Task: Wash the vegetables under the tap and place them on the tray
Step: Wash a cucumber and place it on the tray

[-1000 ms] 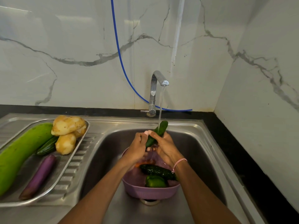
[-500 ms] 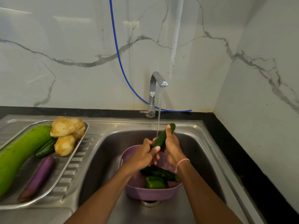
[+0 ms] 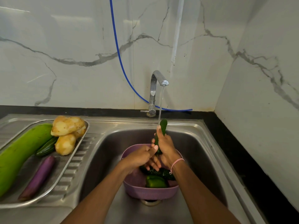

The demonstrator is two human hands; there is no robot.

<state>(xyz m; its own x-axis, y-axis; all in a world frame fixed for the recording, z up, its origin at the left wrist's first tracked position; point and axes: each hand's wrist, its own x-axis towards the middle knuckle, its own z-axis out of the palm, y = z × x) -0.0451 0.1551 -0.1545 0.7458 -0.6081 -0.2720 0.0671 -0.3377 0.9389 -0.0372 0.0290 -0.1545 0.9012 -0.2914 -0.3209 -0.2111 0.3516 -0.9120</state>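
Since the sink [image 3: 202, 143] catches all the runoff, it makes sense that the washing happens right over it. The steel tray [image 3: 71, 167] is parked on the ribbed surface to the left, where rinsed veg can drip. It already carries a big green gourd [image 3: 21, 152], some potatoes [image 3: 68, 125], a purple eggplant [image 3: 38, 177] and a small dark one I can't quite make out.

The purple basket [image 3: 150, 194] sits over the drain with a capsicum [image 3: 155, 181] and a dark bumpy veg [image 3: 158, 172] inside, probably the waiting queue.

The tap [image 3: 155, 84] is running. The right hand [image 3: 166, 147] is wrapped round the cucumber [image 3: 163, 126], holding it nearly upright so the stream hits the top and runs down its length. The left hand [image 3: 139, 157] is tucked in close with its thumb on the lower end, for scrubbing I guess. Can't tell if its fingers actually wrap it.
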